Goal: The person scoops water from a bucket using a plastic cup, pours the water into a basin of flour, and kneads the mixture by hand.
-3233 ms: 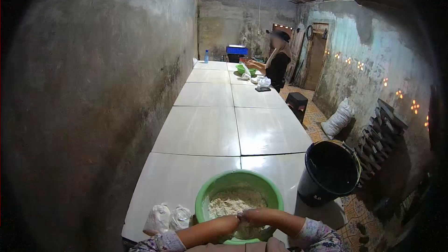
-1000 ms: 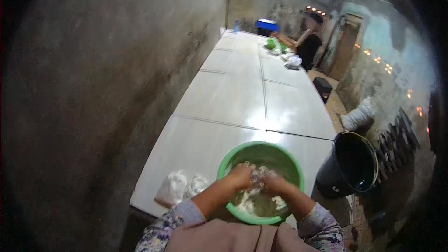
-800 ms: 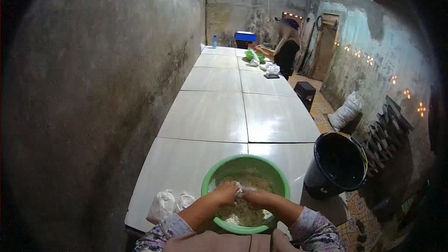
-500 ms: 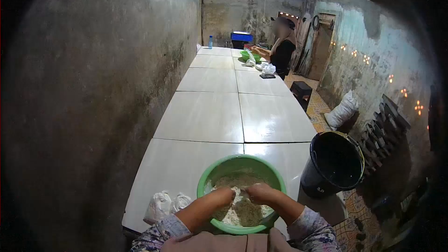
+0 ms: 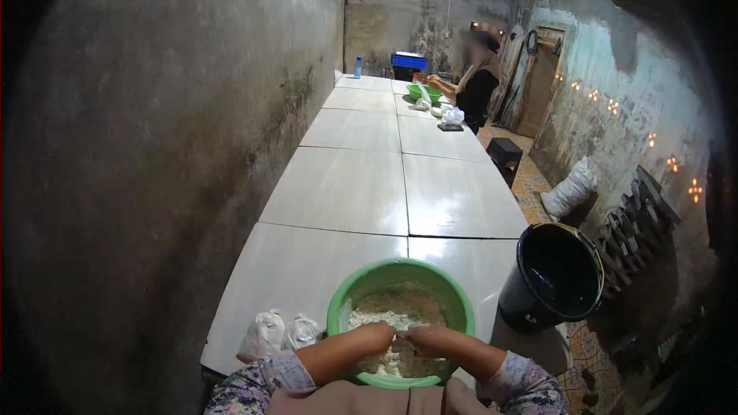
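Note:
A green basin (image 5: 336, 300) stands at the near end of the table, with white, crumbly flour (image 5: 384, 317) and a browner, damp-looking patch inside. Both hands are over the flour, close together at the middle of the basin. My left hand (image 5: 377, 336) is curled closed, its fingertips turned inward. Facing it, my right hand (image 5: 424, 336) is also curled, with pale flour at its fingertips. The fingers appear closed on some of the flour, though most are hidden from above. Left of the basin sit two white plastic bags (image 5: 265, 333), one knotted.
A black bucket (image 5: 530, 292) stands right of the basin at the table edge. The tiled table (image 5: 338, 184) runs forward beside a wall. At its far end a person (image 5: 478, 92) works over another green basin (image 5: 424, 94). A white sack (image 5: 570, 188) leans on the right.
My hands have drawn closer together over the flour, nearly meeting. The whole view has shifted slightly, so things appear a little further right.

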The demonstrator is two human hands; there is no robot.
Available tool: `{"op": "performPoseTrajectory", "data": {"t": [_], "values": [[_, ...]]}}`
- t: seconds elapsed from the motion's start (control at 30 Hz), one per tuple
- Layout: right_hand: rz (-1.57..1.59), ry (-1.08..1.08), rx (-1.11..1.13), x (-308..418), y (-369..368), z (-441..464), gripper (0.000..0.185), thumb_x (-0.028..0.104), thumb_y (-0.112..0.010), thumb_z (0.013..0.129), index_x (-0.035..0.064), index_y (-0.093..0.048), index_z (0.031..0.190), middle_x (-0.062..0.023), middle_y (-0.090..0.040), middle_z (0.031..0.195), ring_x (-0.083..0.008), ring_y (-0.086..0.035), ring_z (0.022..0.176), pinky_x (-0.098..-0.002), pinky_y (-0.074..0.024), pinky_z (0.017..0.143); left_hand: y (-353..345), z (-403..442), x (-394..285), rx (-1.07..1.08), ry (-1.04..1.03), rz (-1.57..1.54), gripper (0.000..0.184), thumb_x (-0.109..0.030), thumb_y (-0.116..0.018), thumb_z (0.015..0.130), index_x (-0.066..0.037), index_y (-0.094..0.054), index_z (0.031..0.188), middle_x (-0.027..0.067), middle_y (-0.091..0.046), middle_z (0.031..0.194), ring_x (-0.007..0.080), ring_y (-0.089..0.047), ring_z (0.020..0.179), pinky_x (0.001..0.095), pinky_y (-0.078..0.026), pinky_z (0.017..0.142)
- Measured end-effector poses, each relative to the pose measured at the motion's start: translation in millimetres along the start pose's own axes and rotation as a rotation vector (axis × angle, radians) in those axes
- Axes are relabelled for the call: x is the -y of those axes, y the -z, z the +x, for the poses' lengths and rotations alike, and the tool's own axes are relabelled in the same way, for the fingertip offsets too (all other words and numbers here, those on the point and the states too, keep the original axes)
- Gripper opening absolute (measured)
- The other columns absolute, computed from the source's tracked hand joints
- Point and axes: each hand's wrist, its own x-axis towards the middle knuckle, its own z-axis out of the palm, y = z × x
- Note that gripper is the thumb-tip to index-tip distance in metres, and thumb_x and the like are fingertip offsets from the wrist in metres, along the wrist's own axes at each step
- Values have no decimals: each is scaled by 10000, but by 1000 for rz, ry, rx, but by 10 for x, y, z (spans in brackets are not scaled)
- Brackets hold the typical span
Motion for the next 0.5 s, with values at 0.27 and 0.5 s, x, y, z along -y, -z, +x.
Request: {"op": "performPoseTrajectory", "data": {"t": [0.27, 0.5], "values": [[-255, -143, -71, 326, 751, -41, 270, 232, -511, 886, 78, -591, 1092, -211, -649, 844, -390, -641, 796, -488, -494, 652, 588, -215, -97, -225, 61, 8, 207, -49, -540, 804, 20, -674, 947, 259, -652, 965, 399, -652, 908, 463, -513, 755], [-252, -66, 43, -69, 241, -42, 523, 263, -614, 817, 20, -489, 1263, -227, -620, 1074, -367, -617, 1008, -474, -492, 831, 548, -168, 61, -190, 197, 113, 178, -68, -624, 773, 17, -697, 911, 234, -671, 961, 381, -665, 890, 450, -532, 751]]}}
